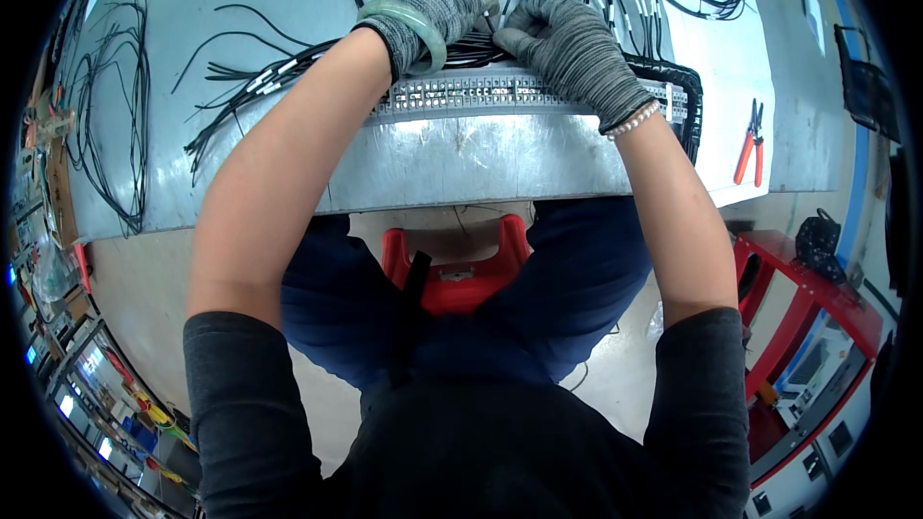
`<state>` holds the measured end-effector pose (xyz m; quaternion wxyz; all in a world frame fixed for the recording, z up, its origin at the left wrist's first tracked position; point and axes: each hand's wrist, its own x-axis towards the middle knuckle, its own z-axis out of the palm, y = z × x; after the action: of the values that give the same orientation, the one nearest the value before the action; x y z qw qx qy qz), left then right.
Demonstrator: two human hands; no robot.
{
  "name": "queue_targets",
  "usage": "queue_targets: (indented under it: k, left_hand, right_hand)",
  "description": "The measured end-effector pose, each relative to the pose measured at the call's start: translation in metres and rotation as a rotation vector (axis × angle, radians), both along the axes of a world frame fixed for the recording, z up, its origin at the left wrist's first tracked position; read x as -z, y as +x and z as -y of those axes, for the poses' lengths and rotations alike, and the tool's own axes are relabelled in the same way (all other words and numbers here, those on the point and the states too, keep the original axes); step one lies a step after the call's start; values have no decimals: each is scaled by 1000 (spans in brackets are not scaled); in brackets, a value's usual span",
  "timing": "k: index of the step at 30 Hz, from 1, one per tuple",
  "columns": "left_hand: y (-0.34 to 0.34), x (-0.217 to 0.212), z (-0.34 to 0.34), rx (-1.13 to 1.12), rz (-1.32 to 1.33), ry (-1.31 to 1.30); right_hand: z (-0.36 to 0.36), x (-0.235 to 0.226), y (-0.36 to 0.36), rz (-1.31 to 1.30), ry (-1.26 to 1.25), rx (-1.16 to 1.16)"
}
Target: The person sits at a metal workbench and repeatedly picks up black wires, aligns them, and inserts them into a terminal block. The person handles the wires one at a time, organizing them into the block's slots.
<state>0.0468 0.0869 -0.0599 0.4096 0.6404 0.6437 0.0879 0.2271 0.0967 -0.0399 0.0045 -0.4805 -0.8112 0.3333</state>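
The left hand and right hand hide the wires' ends.

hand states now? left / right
Left hand: gloved, fingers curled shut on the black wires above the terminal strip.
Right hand: gloved, fingers curled at the same wires; actual grip cannot be told.

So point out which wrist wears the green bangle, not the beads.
The left hand: a pale green bangle circles that wrist over the grey glove. The right hand wears a white bead bracelet instead.
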Motion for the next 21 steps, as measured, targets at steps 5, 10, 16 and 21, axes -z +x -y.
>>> queue_targets:
  k: [5, 10, 16, 21]
  left_hand:
    - [5, 3, 3, -162, 115, -28]
    - [-8, 20, 11, -144, 294, 62]
    - [3, 2, 16, -121, 69, 116]
    - [10, -8, 15, -159, 63, 47]
  right_hand:
    - [-11, 2, -5, -70, -16, 183]
    - [-21, 12, -8, -43, -103, 207]
    - [-27, 22, -2, -249, -70, 275]
    - [-37, 36, 4, -195, -30, 305]
